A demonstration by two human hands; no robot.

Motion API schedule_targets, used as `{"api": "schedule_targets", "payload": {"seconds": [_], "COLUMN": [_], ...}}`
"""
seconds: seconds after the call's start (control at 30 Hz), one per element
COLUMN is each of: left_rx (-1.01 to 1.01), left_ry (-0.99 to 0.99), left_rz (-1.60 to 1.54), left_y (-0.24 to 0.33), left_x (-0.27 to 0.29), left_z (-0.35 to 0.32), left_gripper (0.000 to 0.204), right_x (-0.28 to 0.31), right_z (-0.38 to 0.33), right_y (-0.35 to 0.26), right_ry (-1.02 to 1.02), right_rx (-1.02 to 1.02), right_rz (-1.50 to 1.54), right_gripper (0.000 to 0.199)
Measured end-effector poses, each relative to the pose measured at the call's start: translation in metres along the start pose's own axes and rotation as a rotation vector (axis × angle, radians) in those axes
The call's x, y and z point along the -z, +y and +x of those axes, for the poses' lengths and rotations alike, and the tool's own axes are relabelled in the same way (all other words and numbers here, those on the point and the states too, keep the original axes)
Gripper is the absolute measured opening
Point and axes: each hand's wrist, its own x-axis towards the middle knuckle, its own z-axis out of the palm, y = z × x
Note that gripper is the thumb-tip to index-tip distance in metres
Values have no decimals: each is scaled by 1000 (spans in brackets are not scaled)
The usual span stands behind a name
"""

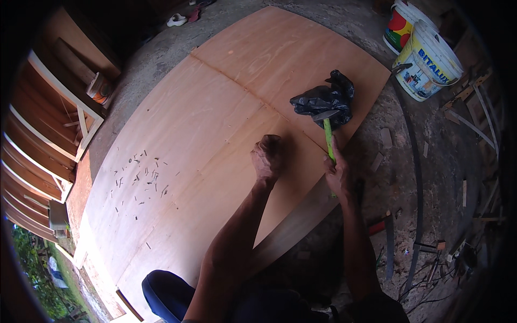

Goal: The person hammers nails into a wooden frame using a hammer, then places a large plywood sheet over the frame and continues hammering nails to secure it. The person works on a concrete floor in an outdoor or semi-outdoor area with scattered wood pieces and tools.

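Note:
My right hand (337,171) is wrapped round the green handle of a hammer (329,141), whose dark metal head lies over or just above a crumpled black plastic bag (318,101). Under all of this is a large pale plywood panel (215,124), with a seam running across it. My left hand (267,158) is closed in a fist over the panel, to the left of the hammer. Its fingertips are turned away, so whatever they may hold is hidden. Several small dark slivers (145,175), perhaps nails, are scattered on the panel's left part.
White paint buckets (431,59) stand beyond the panel's right corner. Offcuts and tools, including a red-handled one (377,228), litter the rough floor (396,188) on the right. Wooden frames (46,97) lean at the left. A white shoe (176,20) lies at the back.

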Motion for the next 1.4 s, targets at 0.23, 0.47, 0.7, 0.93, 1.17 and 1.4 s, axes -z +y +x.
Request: {"api": "schedule_targets", "payload": {"seconds": [0.23,0.47,0.7,0.93,1.17,1.4], "left_rx": [-92,-121,-172,-367,-337,-359], "left_ry": [104,124,58,-141,-137,-136], "left_rz": [491,595,546,421,430,391], "left_y": [15,15,19,13,19,18], "left_x": [-37,-38,-37,-28,-29,-31], "left_z": [21,37,32,30,33,33], "left_gripper": [21,34,21,15,17,18], "right_x": [7,11,12,2,-3,-2], "right_z": [-39,-40,-36,-45,-42,-37], "right_y": [-23,-31,-41,-35,-39,-42], "right_ry": [38,59,-28,-67,14,15], "right_rx": [220,279,247,205,253,293], "right_rz": [-30,-155,-427,-277,-210,-323], "right_gripper": [76,75,81,95,95,86]}}
